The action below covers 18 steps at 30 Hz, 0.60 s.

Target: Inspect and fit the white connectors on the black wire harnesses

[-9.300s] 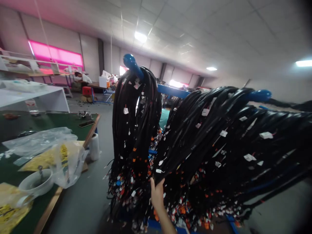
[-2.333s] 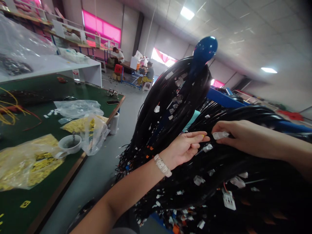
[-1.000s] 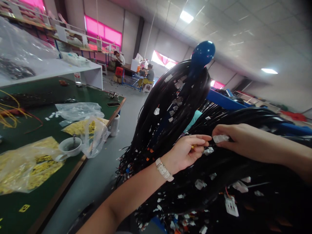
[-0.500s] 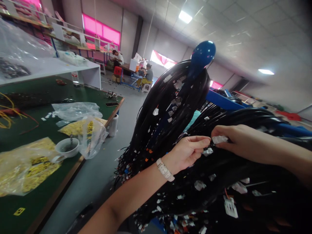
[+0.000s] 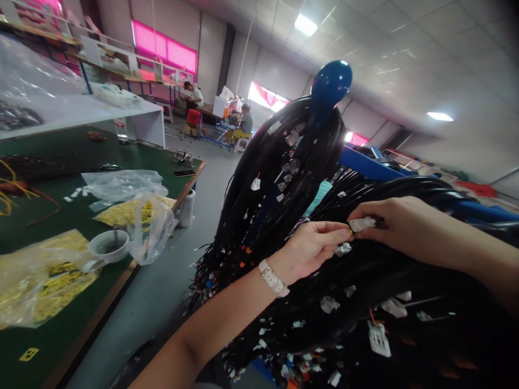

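Observation:
Thumb and fingertips of my right hand [image 5: 385,219] close round a white plastic connector [image 5: 362,223]. My left hand [image 5: 310,246], with a white watch [image 5: 273,277] on its wrist, pinches at the connector's near end. A small yellowish speck shows at those fingertips, too tiny to name. Both hands hover over a thick bundle of black cables [image 5: 348,286], which carries many white connectors. One larger white connector [image 5: 379,339] dangles low on the right. Another looped black cable bundle [image 5: 259,178] hangs beside my left hand from a blue round-ended post [image 5: 332,81].
At left stands a green-topped table [image 5: 52,346] holding a white cup [image 5: 108,246], plastic bags of yellow parts [image 5: 44,275] and a phone [image 5: 184,173]. A blue rack bar [image 5: 368,163] runs behind the cables. Two people sit at far workbenches.
The view has shifted slightly. My hands stay together at the connector, which has turned a little, and a yellowish speck now shows at my left fingertips.

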### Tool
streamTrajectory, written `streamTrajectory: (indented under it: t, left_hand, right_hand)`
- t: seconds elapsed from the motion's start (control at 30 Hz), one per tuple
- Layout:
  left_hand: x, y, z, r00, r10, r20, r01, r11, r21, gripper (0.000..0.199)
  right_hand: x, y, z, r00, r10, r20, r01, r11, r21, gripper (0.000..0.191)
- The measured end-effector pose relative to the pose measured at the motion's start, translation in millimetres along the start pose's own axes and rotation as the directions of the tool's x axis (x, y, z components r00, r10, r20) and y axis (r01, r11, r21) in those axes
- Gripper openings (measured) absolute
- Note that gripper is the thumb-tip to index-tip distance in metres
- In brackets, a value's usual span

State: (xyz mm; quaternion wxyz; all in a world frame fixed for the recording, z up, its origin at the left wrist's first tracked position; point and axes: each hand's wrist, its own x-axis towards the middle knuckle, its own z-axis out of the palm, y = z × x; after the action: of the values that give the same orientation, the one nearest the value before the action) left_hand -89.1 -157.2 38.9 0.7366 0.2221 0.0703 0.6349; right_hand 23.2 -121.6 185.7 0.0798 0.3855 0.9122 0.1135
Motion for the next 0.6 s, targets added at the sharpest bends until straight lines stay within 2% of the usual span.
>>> streamTrajectory:
  t: [0.1, 0.27, 0.43, 0.6]
  left_hand:
    - [0.7, 1.4, 1.4, 1.000, 0.023, 0.016, -0.024, 0.999, 0.033, 0.016]
    - [-0.2, 6.1, 5.2, 0.997, 0.081, -0.018, -0.078, 0.985, 0.152, 0.029]
    - [3.5, 6.7, 5.4, 0.987, 0.158, -0.043, -0.136, 0.938, 0.320, 0.034]
    - [10.5, 2.2, 3.9, 0.962, 0.273, -0.004, -0.248, 0.882, 0.400, 0.027]
  right_hand:
    - [0.4, 3.9, 2.3, 0.998, -0.067, -0.003, 0.068, 0.998, 0.020, 0.018]
    - [2.7, 10.5, 6.6, 0.974, -0.222, 0.036, 0.221, 0.975, 0.025, 0.025]
    - [2.4, 12.0, 7.5, 0.987, -0.152, 0.048, 0.150, 0.988, 0.045, 0.028]
    - [3.0, 16.5, 10.1, 0.986, -0.164, 0.042, 0.162, 0.985, 0.058, 0.028]
